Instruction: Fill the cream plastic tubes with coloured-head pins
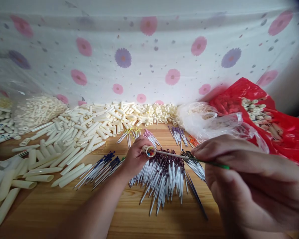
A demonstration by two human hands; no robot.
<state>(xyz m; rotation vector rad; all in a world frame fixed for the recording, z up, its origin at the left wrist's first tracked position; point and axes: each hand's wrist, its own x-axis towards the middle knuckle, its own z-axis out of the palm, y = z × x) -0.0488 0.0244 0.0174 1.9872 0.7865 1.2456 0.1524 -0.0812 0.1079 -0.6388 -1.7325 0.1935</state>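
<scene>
My left hand (137,156) is closed round a cream pen barrel (145,148), whose round open end faces me and shows several coloured bits inside. Between the fingertips of my right hand (246,179) is a thin pen refill (174,154), pale along its shaft and green at the near end. Its far tip reaches the barrel's mouth; whether it is inside I cannot tell. Below the hands spreads a big fan of white refills with dark maroon ends (161,179). Blue-ended refills (102,167) lie left of it, and dark-ended refills (195,164) to its right.
Many cream pen barrels (72,132) cover the table's left and back. Yellow (129,134), pink (150,136) and purple refills (178,134) lie behind my hands. Clear plastic bags (201,119) and a red bag (254,89) stand right; tweezers (196,196) lie on the wood.
</scene>
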